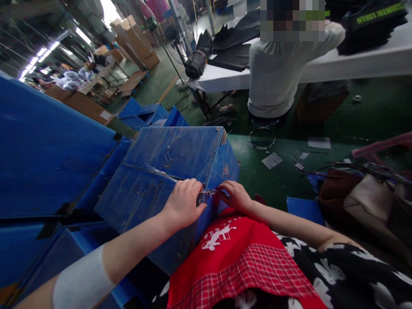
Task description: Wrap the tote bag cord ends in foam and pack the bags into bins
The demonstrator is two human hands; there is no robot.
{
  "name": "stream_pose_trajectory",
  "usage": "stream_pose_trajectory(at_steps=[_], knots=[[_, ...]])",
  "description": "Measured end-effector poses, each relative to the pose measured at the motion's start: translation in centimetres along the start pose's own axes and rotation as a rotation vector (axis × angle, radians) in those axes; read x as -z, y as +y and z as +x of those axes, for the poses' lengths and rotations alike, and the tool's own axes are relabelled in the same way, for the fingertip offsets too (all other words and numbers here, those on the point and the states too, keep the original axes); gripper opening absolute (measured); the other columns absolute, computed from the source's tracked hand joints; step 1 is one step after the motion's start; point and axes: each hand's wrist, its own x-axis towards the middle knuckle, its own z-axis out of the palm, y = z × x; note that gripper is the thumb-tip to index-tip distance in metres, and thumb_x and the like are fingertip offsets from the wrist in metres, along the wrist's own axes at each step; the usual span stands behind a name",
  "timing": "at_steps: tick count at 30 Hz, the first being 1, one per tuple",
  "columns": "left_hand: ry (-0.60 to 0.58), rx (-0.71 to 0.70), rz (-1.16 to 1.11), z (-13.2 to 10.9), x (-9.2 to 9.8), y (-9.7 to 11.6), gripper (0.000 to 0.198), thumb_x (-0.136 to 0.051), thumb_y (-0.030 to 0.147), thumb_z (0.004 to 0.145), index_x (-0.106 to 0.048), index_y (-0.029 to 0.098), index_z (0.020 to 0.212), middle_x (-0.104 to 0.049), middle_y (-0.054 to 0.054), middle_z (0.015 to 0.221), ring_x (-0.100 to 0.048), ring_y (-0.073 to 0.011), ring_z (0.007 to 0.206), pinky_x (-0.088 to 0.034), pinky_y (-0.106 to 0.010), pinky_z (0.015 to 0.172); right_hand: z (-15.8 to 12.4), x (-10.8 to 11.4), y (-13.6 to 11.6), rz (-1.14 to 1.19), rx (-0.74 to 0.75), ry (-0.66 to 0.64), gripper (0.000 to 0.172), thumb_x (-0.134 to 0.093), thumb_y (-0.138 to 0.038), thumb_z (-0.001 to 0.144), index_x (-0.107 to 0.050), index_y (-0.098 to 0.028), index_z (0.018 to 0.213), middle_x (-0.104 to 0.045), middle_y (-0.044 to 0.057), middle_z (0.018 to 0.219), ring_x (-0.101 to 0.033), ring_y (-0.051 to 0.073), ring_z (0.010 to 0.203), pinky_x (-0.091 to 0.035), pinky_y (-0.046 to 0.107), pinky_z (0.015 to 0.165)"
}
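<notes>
Green floor (252, 174) backs the blue box (180, 148) under the fingers (190, 184) of both hands (182, 204).

No text reads clearly: green lettering (380, 13) on the black fabric stack (367, 36), well beyond the blue box (180, 148), and white characters (213, 236) on the red apron (247, 234) beside that box are blurred.

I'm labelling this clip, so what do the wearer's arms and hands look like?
The left hand and right hand are gloveless. A wide, pale band wraps the left arm; a black sleeve with white printed shapes covers the upper right arm.
</notes>
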Motion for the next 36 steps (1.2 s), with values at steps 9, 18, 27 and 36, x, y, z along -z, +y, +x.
stream_pose_trajectory(at_steps=[9,18,27,36], knots=[[-0.027,-0.013,0.009,0.1,-0.1,0.1,0.030,-0.072,0.036,0.075,-0.054,0.020,0.092,-0.058,-0.005,0.097,-0.053,-0.0238,0.096,-0.040,-0.038,0.088,1.1,1.3,0.1,0.367,-0.332,-0.211,0.011,-0.064,-0.011,0.068,-0.071,-0.016,0.075,-0.067,0.000,0.069,-0.059,0.011,0.061,-0.044,0.021,0.059],[-0.008,0.031,-0.047,0.0,0.0,0.2,0.032,-0.074,0.036,0.074,-0.054,0.020,0.095,-0.058,-0.005,0.099,-0.054,-0.0238,0.098,-0.040,-0.038,0.090,0.9,2.7,-0.8,0.992,-0.641,-0.627,0.013,-0.072,-0.022,0.062,-0.067,-0.013,0.069,-0.065,-0.003,0.061,-0.054,0.007,0.053,-0.043,0.018,0.055],[0.246,0.103,-0.125,-1.2,1.3,0.0,0.055,-0.069,0.053,0.077,-0.055,0.015,0.115,-0.060,-0.011,0.112,-0.054,-0.0279,0.107,-0.038,-0.044,0.098,7.0,9.3,-5.4,1.331,-0.625,-0.849,0.022,-0.079,-0.023,0.064,-0.064,-0.011,0.074,-0.065,-0.001,0.061,-0.058,0.008,0.051,-0.046,0.017,0.054],[0.455,0.464,-0.872,-2.6,5.3,-5.7,0.037,-0.045,0.046,0.093,-0.067,0.018,0.083,-0.069,-0.003,0.089,-0.063,-0.0172,0.085,-0.049,-0.029,0.081,21.1,9.5,-11.5,0.928,-0.279,-0.920,0.028,-0.064,-0.034,0.076,-0.065,-0.011,0.093,-0.066,0.004,0.075,-0.060,0.011,0.059,-0.052,0.024,0.061]])
